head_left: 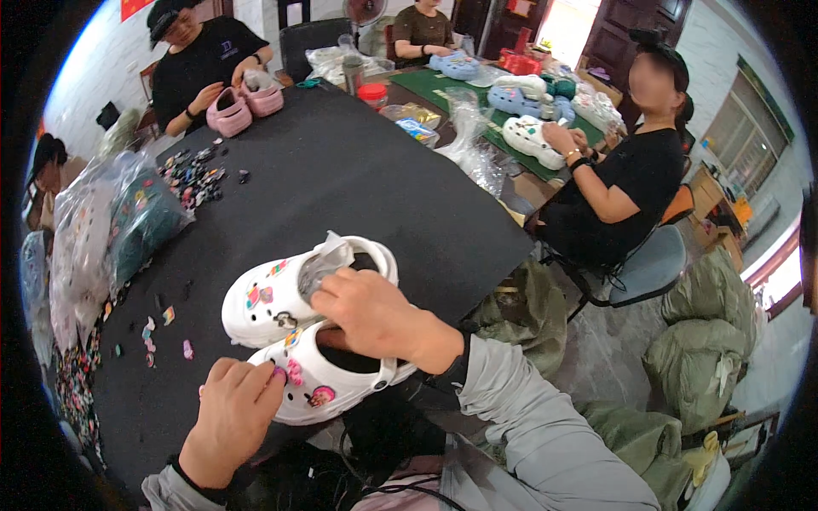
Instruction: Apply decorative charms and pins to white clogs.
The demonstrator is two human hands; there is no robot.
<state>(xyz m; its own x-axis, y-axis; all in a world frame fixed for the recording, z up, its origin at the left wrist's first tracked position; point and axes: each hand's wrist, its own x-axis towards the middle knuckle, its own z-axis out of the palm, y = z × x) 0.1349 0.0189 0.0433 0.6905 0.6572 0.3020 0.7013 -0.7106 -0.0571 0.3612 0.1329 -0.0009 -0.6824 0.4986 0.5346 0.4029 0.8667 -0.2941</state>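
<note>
Two white clogs stand side by side at the near edge of the black table, toes pointing left. Colourful shoe charms dot the tops of the near clog (336, 387) and the far clog (247, 289); crumpled clear wrapping (328, 260) sticks out of the far one. My right hand (375, 315) is closed on the near clog at its opening, some fingers hidden inside. At that clog's toe, my left hand (230, 417) is curled, with a fingertip against a small purple shoe charm (279, 376). The left thumb is hidden.
Loose charms (151, 341) lie left on the black table (358, 179), with bigger heaps (194, 175) beyond. Plastic bags (111, 221) crowd the left edge. A person handles pink clogs (243, 106); another at right holds a white clog (530, 140). Green sacks (699, 366) stand at right.
</note>
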